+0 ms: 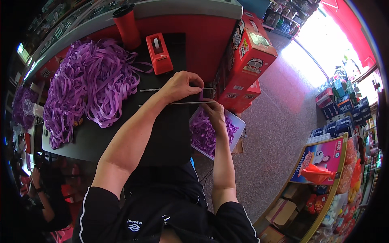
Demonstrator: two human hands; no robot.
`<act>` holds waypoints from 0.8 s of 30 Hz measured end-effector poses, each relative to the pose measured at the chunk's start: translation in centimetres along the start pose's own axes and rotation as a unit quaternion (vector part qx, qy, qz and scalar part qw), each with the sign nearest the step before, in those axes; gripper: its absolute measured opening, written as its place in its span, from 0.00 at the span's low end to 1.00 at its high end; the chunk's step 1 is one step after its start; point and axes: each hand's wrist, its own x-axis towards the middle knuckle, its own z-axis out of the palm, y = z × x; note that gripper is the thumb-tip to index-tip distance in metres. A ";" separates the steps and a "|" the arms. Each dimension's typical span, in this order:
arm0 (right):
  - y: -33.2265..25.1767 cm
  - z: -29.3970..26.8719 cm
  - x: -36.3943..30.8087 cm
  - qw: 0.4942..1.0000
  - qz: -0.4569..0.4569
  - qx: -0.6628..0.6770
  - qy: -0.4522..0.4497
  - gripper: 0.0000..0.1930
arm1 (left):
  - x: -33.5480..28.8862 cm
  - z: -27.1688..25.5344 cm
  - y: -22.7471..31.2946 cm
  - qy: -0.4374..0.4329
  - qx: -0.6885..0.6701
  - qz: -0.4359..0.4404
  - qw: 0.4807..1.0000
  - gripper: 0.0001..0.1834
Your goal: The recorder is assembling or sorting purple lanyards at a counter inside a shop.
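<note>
Over the dark tabletop [168, 139], a short strip of purple ribbon [200, 96] spans the gap between two thin metal rods. My left hand [183, 86] has thumb and fingers pinched at its upper end, beside the tip of the far rod [150, 90]. Lower down, my right hand [214, 111] closes its fingers at the strip's other end, by the tip of the near rod [174, 103]. Both rods point left, roughly level. Beneath the right hand sits a white bin [240, 128] holding many small purple ribbon pieces [202, 131].
A big loose heap of purple ribbon [95, 79] covers the table's left side. Behind it stand a red cup with a dark lid [127, 30] and a red tape dispenser [159, 53]. Red cartons [247, 60] are stacked at right. A goods shelf [320, 170] borders the floor.
</note>
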 end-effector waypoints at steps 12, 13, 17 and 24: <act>3.8 -0.6 -1.0 0.998 -0.022 -0.063 0.008 0.11 | 0.3 0.2 -0.6 0.004 -0.010 -0.007 1.000 0.09; 4.5 -0.7 -1.2 0.998 -0.022 -0.063 0.004 0.11 | 0.3 0.3 -0.5 0.006 -0.015 -0.006 1.000 0.10; 6.3 -0.7 -1.6 0.996 -0.041 -0.078 0.015 0.11 | 0.5 0.5 -0.3 -0.003 -0.021 -0.006 1.000 0.09; 7.7 -0.4 -2.5 0.978 -0.053 -0.200 0.021 0.13 | 0.4 0.4 -0.4 -0.011 -0.018 -0.030 0.999 0.09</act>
